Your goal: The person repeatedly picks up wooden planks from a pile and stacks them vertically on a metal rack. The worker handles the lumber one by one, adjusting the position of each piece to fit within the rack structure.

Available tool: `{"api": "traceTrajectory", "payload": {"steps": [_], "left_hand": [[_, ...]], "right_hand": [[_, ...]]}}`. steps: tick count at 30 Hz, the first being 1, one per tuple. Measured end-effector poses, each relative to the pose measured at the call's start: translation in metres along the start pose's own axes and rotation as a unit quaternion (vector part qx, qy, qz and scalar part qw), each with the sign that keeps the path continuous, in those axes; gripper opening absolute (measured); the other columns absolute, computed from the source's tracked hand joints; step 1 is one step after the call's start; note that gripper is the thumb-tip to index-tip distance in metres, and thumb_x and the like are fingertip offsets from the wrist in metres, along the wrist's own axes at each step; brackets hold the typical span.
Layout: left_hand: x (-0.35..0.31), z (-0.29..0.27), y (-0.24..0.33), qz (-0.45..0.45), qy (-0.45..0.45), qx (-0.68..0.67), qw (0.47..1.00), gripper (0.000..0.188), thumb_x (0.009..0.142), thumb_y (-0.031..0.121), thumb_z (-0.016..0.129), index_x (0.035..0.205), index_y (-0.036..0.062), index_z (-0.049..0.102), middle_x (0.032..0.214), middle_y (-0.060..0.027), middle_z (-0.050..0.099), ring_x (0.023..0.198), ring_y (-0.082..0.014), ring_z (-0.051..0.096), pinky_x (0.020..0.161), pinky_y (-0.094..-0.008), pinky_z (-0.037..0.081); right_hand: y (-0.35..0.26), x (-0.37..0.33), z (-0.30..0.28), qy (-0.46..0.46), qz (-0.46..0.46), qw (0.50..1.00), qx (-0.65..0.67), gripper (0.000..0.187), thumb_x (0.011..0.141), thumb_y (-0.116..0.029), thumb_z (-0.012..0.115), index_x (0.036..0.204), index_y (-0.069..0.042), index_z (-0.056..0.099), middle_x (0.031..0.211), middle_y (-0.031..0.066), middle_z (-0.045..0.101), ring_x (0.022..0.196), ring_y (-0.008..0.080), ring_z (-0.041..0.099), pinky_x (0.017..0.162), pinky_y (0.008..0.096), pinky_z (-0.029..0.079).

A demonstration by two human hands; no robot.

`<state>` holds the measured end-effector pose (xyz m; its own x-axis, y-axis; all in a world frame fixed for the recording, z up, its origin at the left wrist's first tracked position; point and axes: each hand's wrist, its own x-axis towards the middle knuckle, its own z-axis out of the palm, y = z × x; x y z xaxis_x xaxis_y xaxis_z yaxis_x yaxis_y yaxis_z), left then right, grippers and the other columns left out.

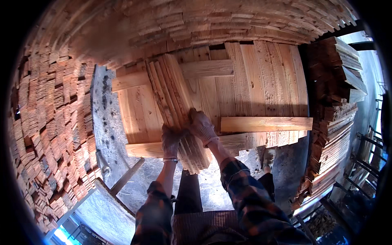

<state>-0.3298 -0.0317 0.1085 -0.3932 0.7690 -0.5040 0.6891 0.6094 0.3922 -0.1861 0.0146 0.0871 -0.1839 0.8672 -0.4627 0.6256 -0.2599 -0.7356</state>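
The bundle of boards [173,96] is a thick sheaf of narrow, rough-sawn lengths stacked face to face, warm brown and streaked along their edges, with a paler, smoother face on the right side and slightly uneven near ends. Its long axis runs mostly near to far on a slant, the far end leaning left and the near end pointing right, toward the wearer. It lies over the left part of a broad layer of pale planks [253,81], its near end jutting past that layer's near edge; whether its whole underside touches the planks cannot be told. The grip is closed around the bundle's nearer half: the gloved left hand [170,143] on its left side, the gloved right hand [202,125] slightly farther along on its right, some fingers hidden. Right of the hands, a single loose board [267,123] lies crosswise on the layer.
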Motion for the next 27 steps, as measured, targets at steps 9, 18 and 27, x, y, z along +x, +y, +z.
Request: {"api": "traceTrajectory", "payload": {"steps": [9, 18, 27], "left_hand": [[0.006, 0.033, 0.010, 0.061, 0.111, -0.167, 0.978, 0.083, 0.072, 0.023, 0.077, 0.141, 0.0070, 0.034, 0.121, -0.0180, 0.059, 0.104, -0.0260, 0.060, 0.084, -0.0357, 0.050], [0.014, 0.040, 0.029, 0.079, 0.184, -0.145, 0.969, 0.088, 0.075, 0.022, 0.076, 0.146, 0.0077, 0.027, 0.132, -0.0202, 0.052, 0.109, -0.0280, 0.057, 0.088, -0.0349, 0.048], [0.011, 0.030, 0.024, 0.057, 0.157, -0.146, 0.975, 0.086, 0.077, 0.016, 0.075, 0.146, 0.0021, 0.025, 0.136, -0.0168, 0.048, 0.117, -0.0223, 0.051, 0.096, -0.0337, 0.042]], "right_hand": [[0.021, 0.033, -0.033, -0.009, -0.008, 0.956, 0.292, 0.088, 0.068, -0.027, 0.075, 0.143, -0.004, 0.035, 0.108, 0.0244, 0.063, 0.106, 0.0230, 0.061, 0.087, 0.0313, 0.046], [0.144, 0.047, -0.280, 0.095, -0.136, 0.904, -0.395, 0.081, 0.059, -0.026, 0.079, 0.133, -0.019, 0.045, 0.090, 0.0150, 0.060, 0.077, 0.0297, 0.062, 0.061, 0.0423, 0.053], [0.205, 0.149, -0.321, 0.101, -0.214, 0.867, -0.439, 0.064, 0.079, -0.014, 0.064, 0.138, -0.027, 0.042, 0.105, 0.0134, 0.059, 0.090, 0.0309, 0.059, 0.075, 0.0433, 0.050]]}}
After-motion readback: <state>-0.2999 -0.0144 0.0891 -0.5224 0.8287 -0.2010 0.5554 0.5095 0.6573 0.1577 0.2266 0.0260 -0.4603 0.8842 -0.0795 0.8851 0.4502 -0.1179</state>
